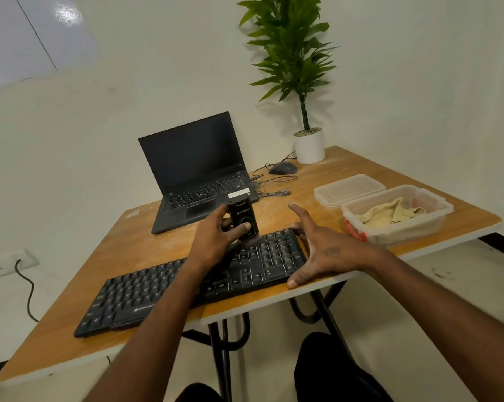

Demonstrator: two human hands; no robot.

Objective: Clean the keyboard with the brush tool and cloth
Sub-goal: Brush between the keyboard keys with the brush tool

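Note:
A black keyboard (146,297) lies slantwise near the front edge of the wooden table (346,169). My left hand (216,242) grips a black brush tool (243,217) upright, its bristle end touching the keys above the arrow block. My right hand (320,250) braces the keyboard's right end, fingers spread, thumb at the near corner and fingertips at the far corner. A beige cloth (390,213) lies crumpled in a clear plastic box (436,216) at the right.
An open black laptop (195,169) stands behind the keyboard. A mouse (283,168) with loose cables, a white potted plant (308,146) and the box's lid (349,188) sit toward the back right. My knees show under the table.

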